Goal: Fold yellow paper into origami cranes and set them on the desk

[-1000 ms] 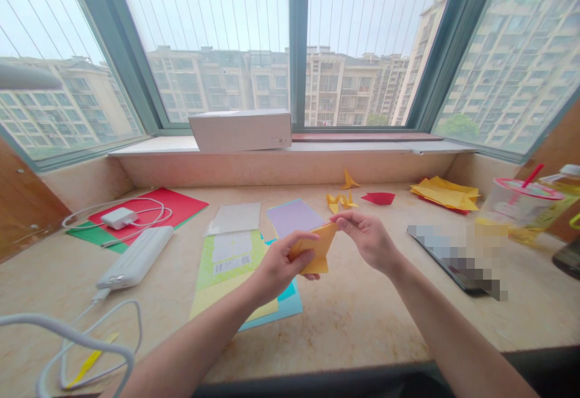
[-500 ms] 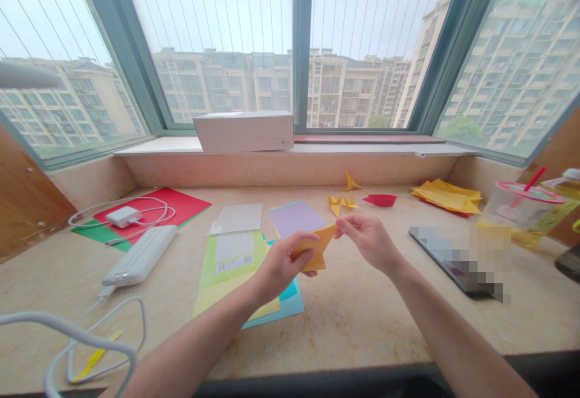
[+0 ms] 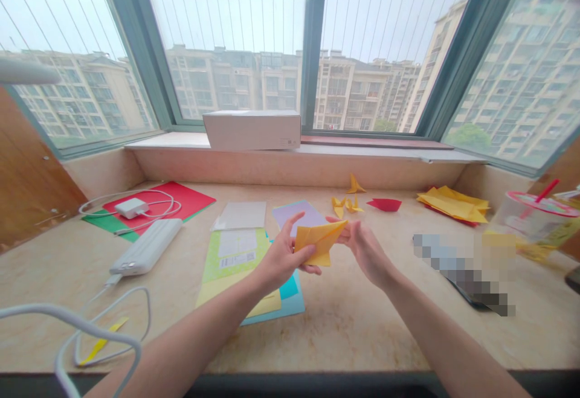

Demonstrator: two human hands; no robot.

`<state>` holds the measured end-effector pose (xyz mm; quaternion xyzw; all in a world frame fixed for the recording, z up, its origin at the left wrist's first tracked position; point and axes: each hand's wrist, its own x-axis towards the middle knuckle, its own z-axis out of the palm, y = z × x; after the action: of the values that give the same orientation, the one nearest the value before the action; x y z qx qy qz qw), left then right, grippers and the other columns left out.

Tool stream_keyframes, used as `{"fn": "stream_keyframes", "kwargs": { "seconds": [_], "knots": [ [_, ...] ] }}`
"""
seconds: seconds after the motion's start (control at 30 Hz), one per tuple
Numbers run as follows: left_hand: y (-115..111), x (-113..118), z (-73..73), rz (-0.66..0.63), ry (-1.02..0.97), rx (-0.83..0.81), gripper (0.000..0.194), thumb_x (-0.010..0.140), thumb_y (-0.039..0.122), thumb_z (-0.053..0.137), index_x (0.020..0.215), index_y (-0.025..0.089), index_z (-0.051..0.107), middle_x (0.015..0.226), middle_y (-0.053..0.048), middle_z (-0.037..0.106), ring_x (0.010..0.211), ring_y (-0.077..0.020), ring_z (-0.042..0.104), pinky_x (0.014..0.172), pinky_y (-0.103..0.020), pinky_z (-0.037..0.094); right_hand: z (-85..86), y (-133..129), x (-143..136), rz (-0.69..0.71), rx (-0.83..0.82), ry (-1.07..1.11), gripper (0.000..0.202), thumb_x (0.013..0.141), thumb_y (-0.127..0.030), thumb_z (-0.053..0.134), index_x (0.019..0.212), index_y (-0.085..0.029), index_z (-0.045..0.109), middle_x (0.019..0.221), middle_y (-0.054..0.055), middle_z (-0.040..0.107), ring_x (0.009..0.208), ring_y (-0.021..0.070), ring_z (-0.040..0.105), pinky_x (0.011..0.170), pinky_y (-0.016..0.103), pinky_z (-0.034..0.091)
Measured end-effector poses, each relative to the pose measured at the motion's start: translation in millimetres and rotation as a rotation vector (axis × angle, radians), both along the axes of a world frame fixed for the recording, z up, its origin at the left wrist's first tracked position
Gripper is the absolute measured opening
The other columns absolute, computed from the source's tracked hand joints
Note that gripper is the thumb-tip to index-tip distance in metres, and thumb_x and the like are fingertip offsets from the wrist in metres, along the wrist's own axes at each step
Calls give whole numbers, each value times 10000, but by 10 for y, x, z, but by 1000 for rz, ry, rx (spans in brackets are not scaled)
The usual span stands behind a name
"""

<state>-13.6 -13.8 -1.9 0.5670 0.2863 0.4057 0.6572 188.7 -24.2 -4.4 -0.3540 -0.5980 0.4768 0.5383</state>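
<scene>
A folded orange-yellow paper [image 3: 318,243] is held above the table by my left hand [image 3: 286,254], the thumb lying across its face and the fingers behind it. Its pointed upper right corner reaches my right hand [image 3: 365,247], whose fingertips touch that corner from the right and are partly hidden behind it. Behind the hands lie small folded yellow paper pieces [image 3: 347,206], another yellow one [image 3: 355,185] and a folded red paper [image 3: 385,205]. A purple sheet [image 3: 281,217] lies beyond my left hand.
Green packaging [image 3: 211,262] and coloured sheets lie left of centre. A power bank [image 3: 147,247] with cables rests farther left, near red paper [image 3: 194,197]. At the right are yellow papers [image 3: 453,203], a partly pixelated dark device [image 3: 475,305] and a cup [image 3: 521,217]. A white box [image 3: 252,132] stands on the sill.
The view has shifted slightly. The left index finger has lifted off the paper, showing more of its face, and my right hand has turned, its pinch at the corner loosened.
</scene>
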Motion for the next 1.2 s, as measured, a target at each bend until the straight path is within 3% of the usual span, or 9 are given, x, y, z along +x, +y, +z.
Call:
{"fn": "stream_keyframes", "kwargs": {
  "seconds": [0.1,0.23,0.5,0.8,1.2],
  "knots": [
    [-13,15,-26,-8,13,1,852,782,348,762,1436,230,230,955,-85,704,632,-201,727,605,-332,617,-4,-16,-64,54,9,-78,656,820,-715,526,1072,-140,717,1041,133,737,981,284,679,886,397,517],
    [-50,34,-31,-63,42,11,749,769,398,767,1351,202,339,847,-55,704,591,-196,716,548,-301,600,13,-21,-109,96,-59,-143,521,833,-632,589,996,-162,744,885,74,757,795,231,704,750,332,547],
    [-3,31,-5,-56,126,31,480,793,425,739,1114,114,562,840,-107,739,552,-170,711,491,-204,539,42,7,-38,40,-38,-72,510,870,-607,558,911,-147,775,809,67,754,730,201,683,718,313,523],
    [65,-44,3,-75,157,45,434,789,407,748,1085,101,663,862,-96,741,557,-150,709,516,-198,558,185,-24,149,69,-73,-98,496,856,-603,586,964,-162,787,895,89,776,839,243,711,916,420,513],
    [119,-104,-1,-110,150,41,391,797,377,747,1067,101,685,911,-122,755,568,-164,724,526,-198,576,193,-6,153,-7,57,-206,566,914,-640,443,962,-185,778,930,79,768,939,267,696,921,403,509]
  ]
}}
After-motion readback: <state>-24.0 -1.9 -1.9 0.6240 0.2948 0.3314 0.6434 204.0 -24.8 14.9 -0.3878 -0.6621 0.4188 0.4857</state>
